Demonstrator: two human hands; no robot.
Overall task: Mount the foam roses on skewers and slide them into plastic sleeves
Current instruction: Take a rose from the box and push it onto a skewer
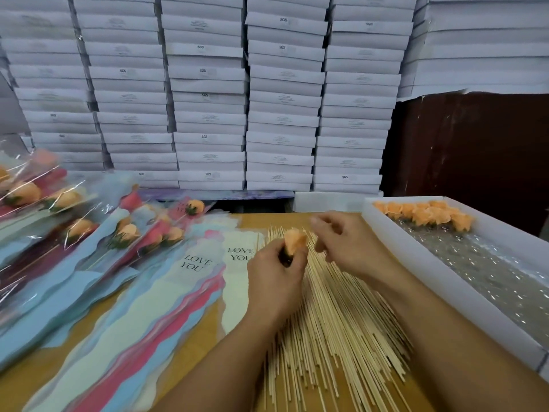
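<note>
My left hand [273, 278] grips an orange foam rose [294, 239] by its green base, bloom pointing away from me. It hovers over a wide pile of bamboo skewers [329, 322] spread on the wooden table. Just right of the rose, my right hand [344, 242] hangs above the skewer tips with loosely curled fingers; I see no skewer in it. Empty plastic sleeves [194, 264] printed "LOVE YOU" lie fanned out left of the skewers. More orange roses [424, 215] sit at the far end of a white box.
The long white box [416, 257], lined with bubble wrap, runs along the right side. Several finished sleeved roses [74, 230] are heaped at the left. A wall of stacked white cartons [208, 114] stands behind the table; a dark red panel [475, 150] is at back right.
</note>
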